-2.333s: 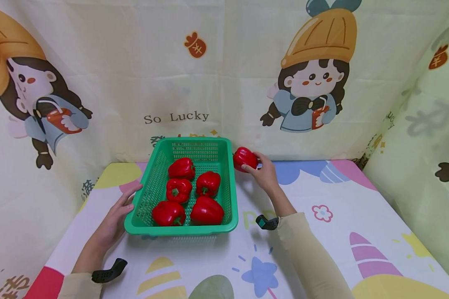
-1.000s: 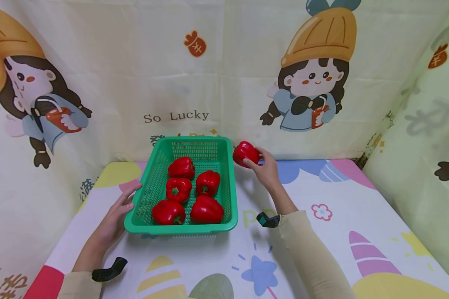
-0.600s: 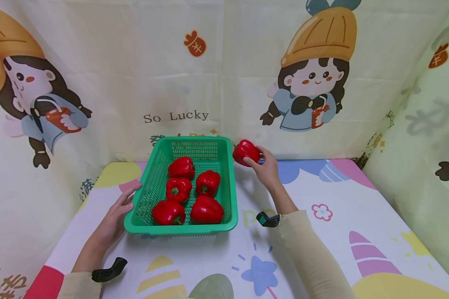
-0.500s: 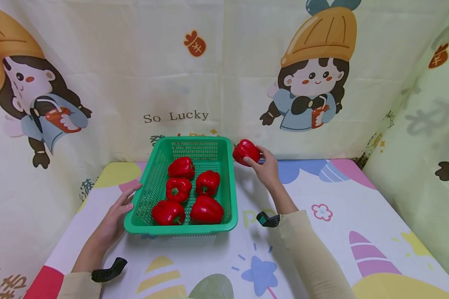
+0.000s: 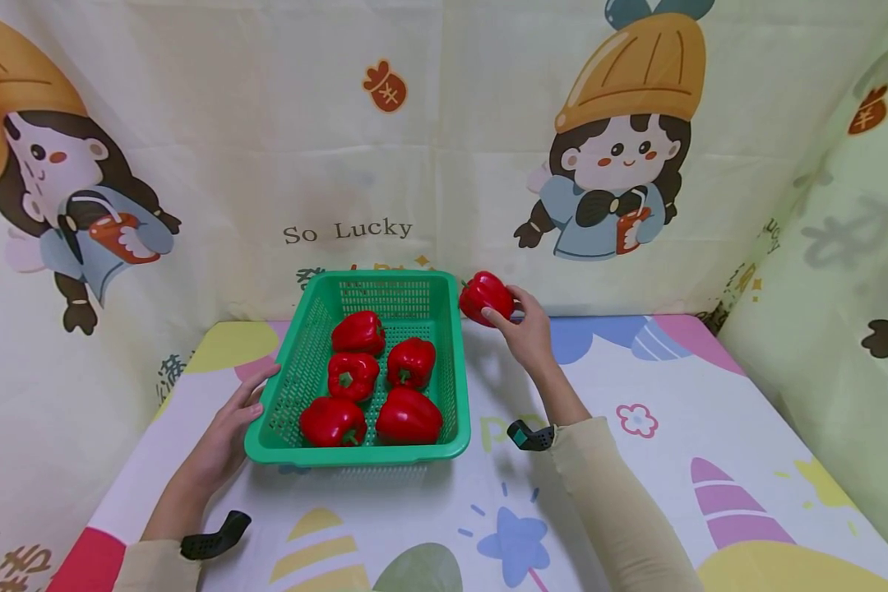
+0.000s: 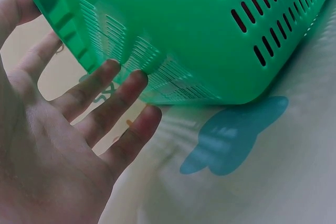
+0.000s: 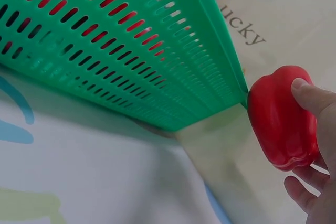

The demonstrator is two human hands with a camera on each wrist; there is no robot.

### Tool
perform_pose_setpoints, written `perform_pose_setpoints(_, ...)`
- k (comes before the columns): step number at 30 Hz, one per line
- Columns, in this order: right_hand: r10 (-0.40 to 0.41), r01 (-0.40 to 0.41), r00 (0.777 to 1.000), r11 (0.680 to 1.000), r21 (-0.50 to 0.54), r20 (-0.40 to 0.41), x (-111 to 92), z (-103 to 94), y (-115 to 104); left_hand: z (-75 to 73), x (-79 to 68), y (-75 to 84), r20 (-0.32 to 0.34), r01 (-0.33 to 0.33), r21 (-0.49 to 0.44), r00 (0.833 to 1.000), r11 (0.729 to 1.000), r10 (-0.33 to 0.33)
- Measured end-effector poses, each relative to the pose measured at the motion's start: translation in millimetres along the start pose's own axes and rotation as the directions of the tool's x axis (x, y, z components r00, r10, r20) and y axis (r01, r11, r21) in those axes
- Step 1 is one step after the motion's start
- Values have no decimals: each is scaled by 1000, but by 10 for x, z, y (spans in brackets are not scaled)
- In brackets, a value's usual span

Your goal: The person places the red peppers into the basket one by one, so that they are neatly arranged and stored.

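Note:
A green plastic basket (image 5: 459,386) stands on the table with several red bell peppers (image 5: 409,416) lying inside. Just outside its right rear rim, my right hand (image 5: 524,327) grips one more red bell pepper (image 5: 486,298), thumb on the near side. The right wrist view has this bell pepper (image 7: 281,119) raised beside the basket's rim, its stem end toward the basket. My left hand (image 5: 229,427) rests at the basket's left side. In the left wrist view, the fingers (image 6: 123,95) are fairly straight and lie against the basket wall (image 6: 157,35).
A cloth with colourful cartoon prints covers the table (image 5: 562,510). Behind it hangs a cream printed curtain (image 5: 481,164), close to the basket's far end. Another curtain side (image 5: 807,312) bounds the table on the right. A black wrist camera (image 5: 530,436) sits on each wrist.
The right hand has lifted its bell pepper slightly beside the basket's rear corner. The left hand, the basket and the peppers inside it have stayed in place.

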State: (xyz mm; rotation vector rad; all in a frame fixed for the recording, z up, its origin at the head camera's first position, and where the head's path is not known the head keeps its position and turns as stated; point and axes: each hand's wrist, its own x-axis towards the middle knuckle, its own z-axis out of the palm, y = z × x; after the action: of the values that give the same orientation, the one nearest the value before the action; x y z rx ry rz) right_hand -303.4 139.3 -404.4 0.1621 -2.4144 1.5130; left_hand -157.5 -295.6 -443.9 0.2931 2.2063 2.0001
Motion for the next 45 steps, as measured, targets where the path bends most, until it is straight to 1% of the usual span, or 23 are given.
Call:
perform_pose_setpoints(3, 2, -2, 1000, 1000, 10, 5, -8, -6, -31, -2, 1, -2, 5, 0, -2, 1000, 1000, 0)
perform_pose_setpoints(9, -20, 20, 1000, 1000, 13, 14, -14, 7, -81, -4, -3, -3, 15, -8, -10, 1000, 1000, 8)
perform_pose_setpoints(17, -27, 27, 999, 1000, 16, 32, -14, 29, -128, 1, -7, 3, 13, -6, -8, 1000, 1000, 6)
perform_pose_setpoints(24, -54, 53, 998, 998, 33, 33, -19, 39, -189, 4, -9, 3, 21, -13, -10, 1000, 1000, 14)
perform_pose_setpoints(30, -62, 61, 997, 998, 36, 47, -24, 43, -239, 0, -4, -1, 25, -17, -21, 1000, 1000, 18)
perform_pose_setpoints(45, -81, 79, 993, 996, 36, 87, -21, 91, -283, 1, 1, -14, 18, -22, -15, 1000, 1000, 22)
